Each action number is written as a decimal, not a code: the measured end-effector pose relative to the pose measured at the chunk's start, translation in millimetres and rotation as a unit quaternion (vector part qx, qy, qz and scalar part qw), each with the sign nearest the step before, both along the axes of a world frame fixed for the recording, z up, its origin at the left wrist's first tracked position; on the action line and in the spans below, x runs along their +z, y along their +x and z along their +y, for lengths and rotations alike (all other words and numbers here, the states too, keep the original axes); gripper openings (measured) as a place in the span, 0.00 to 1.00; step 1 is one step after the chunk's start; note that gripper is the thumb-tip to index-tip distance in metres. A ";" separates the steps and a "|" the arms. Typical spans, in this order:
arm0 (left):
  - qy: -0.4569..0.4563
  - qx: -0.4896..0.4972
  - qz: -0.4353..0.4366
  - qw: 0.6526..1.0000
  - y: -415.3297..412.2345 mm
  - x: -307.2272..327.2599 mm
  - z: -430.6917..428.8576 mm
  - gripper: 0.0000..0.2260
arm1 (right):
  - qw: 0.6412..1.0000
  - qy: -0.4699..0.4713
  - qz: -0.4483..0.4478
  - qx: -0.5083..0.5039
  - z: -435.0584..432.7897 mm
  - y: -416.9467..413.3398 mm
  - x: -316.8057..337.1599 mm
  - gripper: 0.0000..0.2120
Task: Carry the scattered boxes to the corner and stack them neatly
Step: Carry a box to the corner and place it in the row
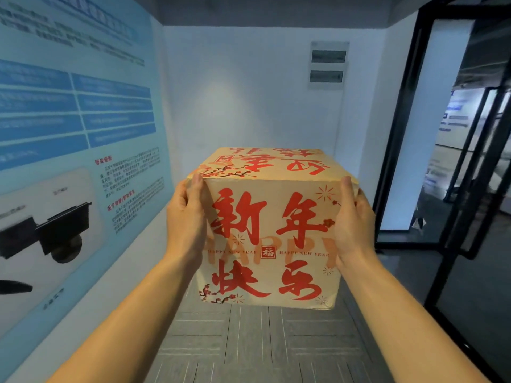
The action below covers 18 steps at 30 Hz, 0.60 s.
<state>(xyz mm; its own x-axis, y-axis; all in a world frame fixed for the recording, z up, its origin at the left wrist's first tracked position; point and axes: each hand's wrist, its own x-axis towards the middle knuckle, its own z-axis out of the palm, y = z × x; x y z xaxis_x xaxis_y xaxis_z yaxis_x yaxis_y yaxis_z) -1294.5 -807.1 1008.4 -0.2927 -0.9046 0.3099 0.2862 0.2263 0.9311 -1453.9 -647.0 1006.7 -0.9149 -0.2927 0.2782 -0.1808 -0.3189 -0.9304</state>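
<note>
A tan cardboard box [265, 233] with red Chinese lettering and "HAPPY NEW YEAR" print hangs in the air in front of me, above the grey floor. My left hand [185, 219] grips its upper left edge, thumb on the front face and fingers hidden round the side. On the opposite edge my right hand [354, 219] holds it the same way. The box stays level and upright between both hands. No other box is in view.
A blue poster wall [77, 134] runs along the left and meets a white wall [249, 92] ahead, forming a corner. Grey carpet tiles [260, 341] cover the floor. Black-framed glass doors [442, 134] stand on the right. A grey panel [328, 64] hangs on the white wall.
</note>
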 end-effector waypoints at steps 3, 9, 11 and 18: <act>-0.007 -0.003 -0.001 1.000 -51.6 -8.1 -47.7 0.12 | 1.000 0.001 -0.001 -0.005 -47.2 -52.8 -9.9 0.13; -0.002 -0.034 -0.008 0.999 -161.1 -37.7 -167.1 0.13 | 1.000 0.016 -0.012 -0.017 -153.8 -154.0 -27.4 0.10; 0.006 -0.042 -0.011 0.999 -204.5 -39.6 -210.0 0.12 | 0.999 0.019 -0.015 -0.029 -191.3 -192.7 -25.2 0.09; 0.030 -0.084 0.005 0.996 -344.4 -32.5 -318.1 0.11 | 0.996 0.027 -0.018 -0.078 -296.3 -330.0 -13.6 0.14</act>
<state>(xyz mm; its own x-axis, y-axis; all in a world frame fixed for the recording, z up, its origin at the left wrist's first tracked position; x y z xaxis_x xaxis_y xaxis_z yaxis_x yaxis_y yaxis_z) -1638.9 -1125.2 975.9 -0.4397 -0.8599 0.2595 0.3240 0.1176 0.9387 -1783.9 -943.3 993.1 -0.9596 -0.1591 0.2319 -0.1907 -0.2379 -0.9524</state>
